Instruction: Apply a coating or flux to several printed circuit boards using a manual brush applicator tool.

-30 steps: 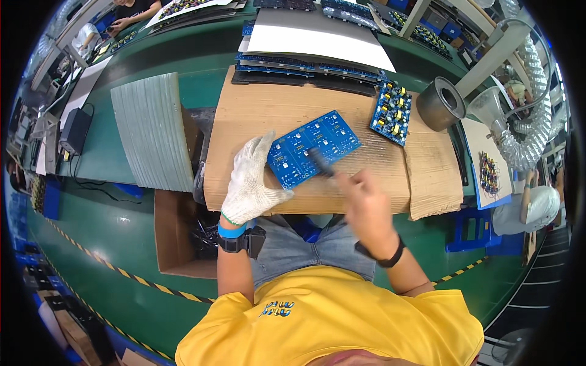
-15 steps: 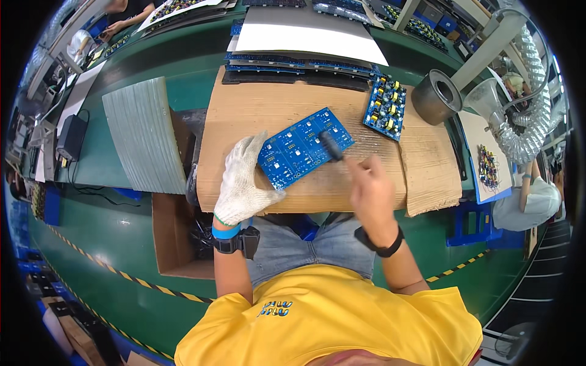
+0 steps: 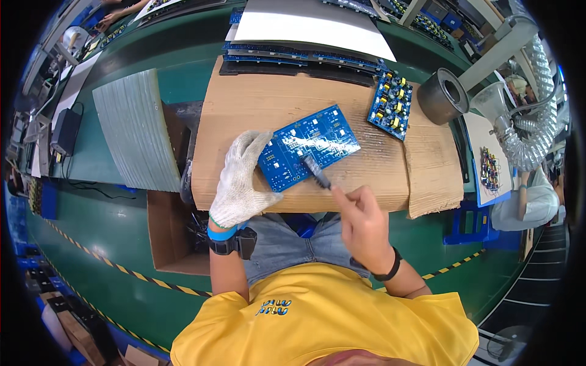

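Observation:
A blue circuit board (image 3: 311, 143) lies on a sheet of brown cardboard (image 3: 256, 104) on the green bench. My left hand (image 3: 241, 180), in a white knit glove, rests flat on the board's left edge and holds it down. My right hand (image 3: 363, 222) is bare and grips a dark brush (image 3: 314, 171) whose head touches the board's lower middle. A black band sits on each wrist.
A second blue board with yellow parts (image 3: 390, 104) lies at the cardboard's far right. A grey roll (image 3: 442, 94) and a flexible silver duct (image 3: 531, 128) stand to the right. Dark trays (image 3: 299, 58), a ribbed grey mat (image 3: 131, 131) and an open carton (image 3: 174, 235) surround it.
My right hand has drawn the brush down and left across the board, toward my body. The left hand has stayed on the board's edge.

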The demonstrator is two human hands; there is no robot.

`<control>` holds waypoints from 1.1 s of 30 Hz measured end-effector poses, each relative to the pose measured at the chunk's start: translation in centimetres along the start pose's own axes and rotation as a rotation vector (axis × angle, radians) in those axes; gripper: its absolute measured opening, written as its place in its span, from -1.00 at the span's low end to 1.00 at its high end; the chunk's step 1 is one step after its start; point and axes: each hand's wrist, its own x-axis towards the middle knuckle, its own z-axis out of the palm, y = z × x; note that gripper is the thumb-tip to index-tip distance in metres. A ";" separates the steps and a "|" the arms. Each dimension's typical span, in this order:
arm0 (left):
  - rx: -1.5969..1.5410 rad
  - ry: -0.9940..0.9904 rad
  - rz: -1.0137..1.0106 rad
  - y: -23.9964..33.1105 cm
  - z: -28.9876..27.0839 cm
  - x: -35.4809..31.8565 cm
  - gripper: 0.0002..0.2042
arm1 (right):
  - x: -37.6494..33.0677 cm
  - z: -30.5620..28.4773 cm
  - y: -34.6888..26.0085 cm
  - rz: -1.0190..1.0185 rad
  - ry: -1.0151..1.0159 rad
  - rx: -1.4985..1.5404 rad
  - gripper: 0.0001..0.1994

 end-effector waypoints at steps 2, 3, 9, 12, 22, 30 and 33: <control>-0.025 -0.014 0.007 0.0 0.0 0.1 0.10 | -0.2 0.0 -0.2 -0.050 -0.035 -0.017 -0.47; -0.038 -0.010 0.025 -0.1 0.1 0.1 0.09 | -0.3 0.0 -0.4 -0.140 -0.066 -0.003 -0.47; -0.026 0.033 0.023 -0.3 0.3 0.4 0.08 | 0.2 0.4 -1.0 -0.068 -0.106 -0.074 -0.48; -0.026 0.006 0.022 -0.1 0.3 0.3 0.08 | 0.5 0.3 -1.0 -0.074 -0.108 -0.090 -0.48; -0.062 0.037 0.057 0.1 0.2 0.4 0.01 | 0.3 0.0 -1.1 -0.045 -0.091 -0.105 -0.49; -0.042 0.059 0.067 0.0 0.4 0.3 -0.04 | 0.4 -0.9 -0.2 -0.049 -0.135 -0.144 -0.48; -0.033 0.069 0.064 -0.1 0.4 0.3 -0.05 | 0.4 -0.9 0.1 -0.075 -0.136 -0.134 -0.48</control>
